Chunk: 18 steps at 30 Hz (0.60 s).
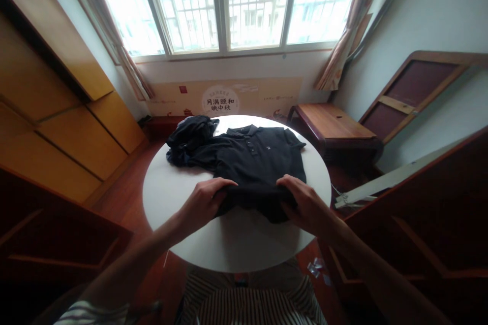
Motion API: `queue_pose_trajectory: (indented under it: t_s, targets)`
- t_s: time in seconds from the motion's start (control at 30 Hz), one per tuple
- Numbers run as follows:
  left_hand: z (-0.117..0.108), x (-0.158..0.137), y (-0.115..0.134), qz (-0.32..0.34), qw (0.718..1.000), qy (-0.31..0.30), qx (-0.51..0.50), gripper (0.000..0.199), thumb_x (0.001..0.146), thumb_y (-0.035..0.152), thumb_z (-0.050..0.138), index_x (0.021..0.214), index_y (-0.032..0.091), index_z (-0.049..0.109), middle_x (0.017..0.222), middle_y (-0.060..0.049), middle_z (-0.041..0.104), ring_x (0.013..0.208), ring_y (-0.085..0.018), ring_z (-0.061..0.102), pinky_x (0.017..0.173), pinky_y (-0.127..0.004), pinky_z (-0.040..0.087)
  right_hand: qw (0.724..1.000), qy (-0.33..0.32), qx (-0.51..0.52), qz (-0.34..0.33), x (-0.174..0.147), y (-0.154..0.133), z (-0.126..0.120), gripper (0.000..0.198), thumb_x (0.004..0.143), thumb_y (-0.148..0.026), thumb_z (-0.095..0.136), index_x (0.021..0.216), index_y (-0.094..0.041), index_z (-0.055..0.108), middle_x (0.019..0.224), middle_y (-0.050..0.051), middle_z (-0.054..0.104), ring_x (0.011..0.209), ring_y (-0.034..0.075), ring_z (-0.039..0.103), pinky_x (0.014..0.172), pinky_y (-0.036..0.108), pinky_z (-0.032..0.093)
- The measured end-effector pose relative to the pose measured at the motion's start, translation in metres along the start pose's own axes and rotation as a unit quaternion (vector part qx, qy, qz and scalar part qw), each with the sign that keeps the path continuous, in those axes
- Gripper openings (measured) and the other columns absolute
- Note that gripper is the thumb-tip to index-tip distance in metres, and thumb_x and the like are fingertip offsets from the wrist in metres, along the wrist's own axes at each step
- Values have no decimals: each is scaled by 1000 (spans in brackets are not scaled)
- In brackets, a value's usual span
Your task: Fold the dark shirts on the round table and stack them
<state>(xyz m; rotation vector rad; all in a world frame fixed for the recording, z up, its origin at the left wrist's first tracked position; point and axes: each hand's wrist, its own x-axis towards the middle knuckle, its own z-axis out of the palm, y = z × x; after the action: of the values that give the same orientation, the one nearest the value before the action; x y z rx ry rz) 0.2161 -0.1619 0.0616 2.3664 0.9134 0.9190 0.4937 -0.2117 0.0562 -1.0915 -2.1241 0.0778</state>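
Observation:
A black polo shirt (263, 155) lies front side up on a round white table (171, 198), its collar toward the window. My left hand (209, 197) grips the left part of the shirt's lower edge, thumb on top. At the right part of that edge, my right hand (301, 200) is closed on the fabric, with its fingers partly hidden under the cloth. Between my hands the hem is lifted and bunched, and some of it hangs toward me. Against the shirt's left sleeve side rests a crumpled heap of dark clothes (190, 137).
A low wooden cabinet (335, 122) stands beyond the table at the right. Yellow cupboards (76, 137) line the left wall. Dark wooden panels (430, 223) flank the near right side. Small clear scraps (318, 269) lie on the floor right of the table.

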Motion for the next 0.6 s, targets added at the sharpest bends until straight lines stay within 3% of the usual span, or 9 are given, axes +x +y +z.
queue_pose_trajectory:
  t_s: [0.13, 0.2, 0.27, 0.33, 0.43, 0.6]
  targets:
    - [-4, 5, 4, -38, 998, 0, -43, 24, 94, 18, 39, 111, 18, 55, 79, 0, 63, 68, -14, 59, 63, -25, 45, 999, -8, 33, 20, 6, -1, -19, 32, 86, -10, 50, 114, -21, 60, 94, 6, 65, 81, 19, 64, 71, 27, 51]
    - [2, 8, 5, -25, 999, 6, -26, 19, 90, 32, 52, 104, 19, 52, 70, 4, 55, 58, -13, 51, 55, -23, 39, 999, 0, 29, 23, 11, -3, -27, 33, 87, -10, 49, 114, -22, 63, 93, 6, 66, 80, 19, 65, 70, 27, 52]
    - [9, 10, 6, 4, 999, 36, 34, 33, 77, 39, 70, 91, 20, 48, 67, 5, 50, 57, -12, 47, 54, -23, 35, 1000, 7, 17, 10, 16, -4, -33, 36, 87, -10, 48, 118, -23, 63, 95, 6, 66, 82, 19, 65, 71, 28, 53]
    - [15, 13, 5, 41, 993, 74, 82, 34, 70, 34, 74, 81, 21, 44, 66, 5, 48, 58, -13, 47, 55, -24, 35, 1000, 17, -7, -14, 19, -6, -36, 42, 87, -8, 45, 122, -24, 62, 98, 7, 66, 84, 19, 65, 74, 29, 54]
    - [17, 15, 2, 83, 988, 89, 94, 22, 70, 15, 63, 80, 22, 45, 74, 1, 52, 68, -16, 52, 62, -26, 42, 997, 24, -74, -29, 21, -4, -40, 49, 84, -4, 42, 124, -25, 62, 104, 8, 65, 91, 21, 66, 80, 34, 56]
    - [-1, 11, -1, 59, 984, 85, 148, 46, 60, -4, 50, 98, 21, 55, 104, -7, 57, 97, -23, 55, 86, -37, 49, 983, 27, -184, 1, 15, 13, -54, 45, 79, -6, 50, 116, -25, 66, 115, 12, 63, 106, 31, 62, 90, 49, 55]
